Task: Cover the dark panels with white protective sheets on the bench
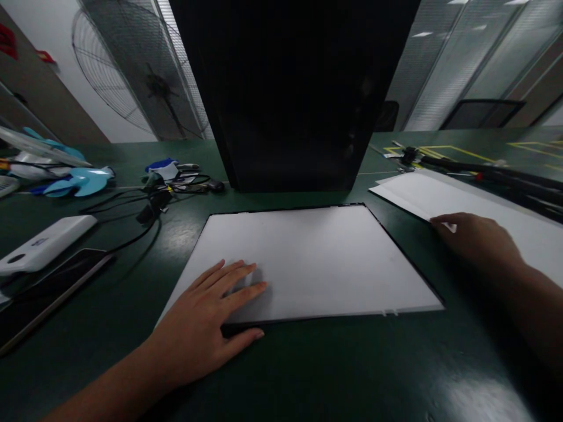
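Note:
A flat white panel (308,264) with a thin black frame lies on the dark green table in front of me. My left hand (211,316) rests over its near left corner, fingers spread, the thumb off the near edge. To the right, my right hand (479,240) pinches the near edge of a white sheet (497,205) between thumb and fingers. That sheet lies at the top of a small stack of white sheets; how many it grips I cannot tell. Small clear tabs show on the panel's near edge.
A large black screen (294,94) stands upright behind the panel. At left lie a white device (48,241), a dark tablet-like slab (48,293), cables (149,205) and light blue fan blades (81,181). Long black rods (497,170) lie beyond the sheets.

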Motion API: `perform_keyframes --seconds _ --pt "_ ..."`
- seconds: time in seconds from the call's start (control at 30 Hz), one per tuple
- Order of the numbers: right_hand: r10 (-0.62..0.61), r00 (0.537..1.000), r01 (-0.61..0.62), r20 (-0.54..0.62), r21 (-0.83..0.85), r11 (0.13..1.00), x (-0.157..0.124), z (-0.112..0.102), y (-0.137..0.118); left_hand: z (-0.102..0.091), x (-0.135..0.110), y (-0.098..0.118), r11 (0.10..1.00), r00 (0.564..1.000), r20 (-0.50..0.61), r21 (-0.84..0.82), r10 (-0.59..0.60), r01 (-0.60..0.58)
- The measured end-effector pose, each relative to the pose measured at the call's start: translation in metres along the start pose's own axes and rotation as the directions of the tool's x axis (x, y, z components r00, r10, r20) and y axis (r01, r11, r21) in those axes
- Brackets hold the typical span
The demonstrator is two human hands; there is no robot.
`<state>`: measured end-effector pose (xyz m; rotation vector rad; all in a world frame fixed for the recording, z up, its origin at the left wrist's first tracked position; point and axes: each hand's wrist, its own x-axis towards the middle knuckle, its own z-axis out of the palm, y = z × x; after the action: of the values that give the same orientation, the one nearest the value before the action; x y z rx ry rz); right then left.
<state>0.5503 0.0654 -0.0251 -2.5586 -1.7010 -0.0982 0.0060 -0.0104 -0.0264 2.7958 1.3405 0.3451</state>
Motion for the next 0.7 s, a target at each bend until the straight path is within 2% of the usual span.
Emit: perform_keyframes --seconds 0.17,0.33,0.53,0.6,0.7 --pt "0.081 0.992 -0.09 -0.092 -0.098 0.991 -0.006 -0.008 -0.01 -0.001 0.0 -0.005 0.999 1.0 0.029 -0.031 0.011 -0.011" --pt "0.126 0.967 -0.158 -0.222 -0.131 0.979 -0.011 -0.013 -0.007 -0.004 0.001 -0.003 0.999 0.999 0.034 -0.043 0.02 -0.019" --pt "0.157 0.895 -0.199 -0.417 -0.058 0.978 -0.013 -0.017 -0.006 -0.005 0.0 -0.001 0.998 1.0 0.022 -0.064 0.011 -0.01" --pt "0.135 0.915 -0.163 -0.381 -0.043 0.986 -0.011 -0.014 -0.007 -0.005 0.0 -0.002 0.997 1.0 0.024 -0.071 0.01 -0.009" --pt "-0.044 0.976 0.034 -0.215 -0.052 0.998 -0.003 -0.002 -0.006 -0.004 -0.001 -0.002 0.996 1.0 0.019 -0.086 0.013 -0.011"
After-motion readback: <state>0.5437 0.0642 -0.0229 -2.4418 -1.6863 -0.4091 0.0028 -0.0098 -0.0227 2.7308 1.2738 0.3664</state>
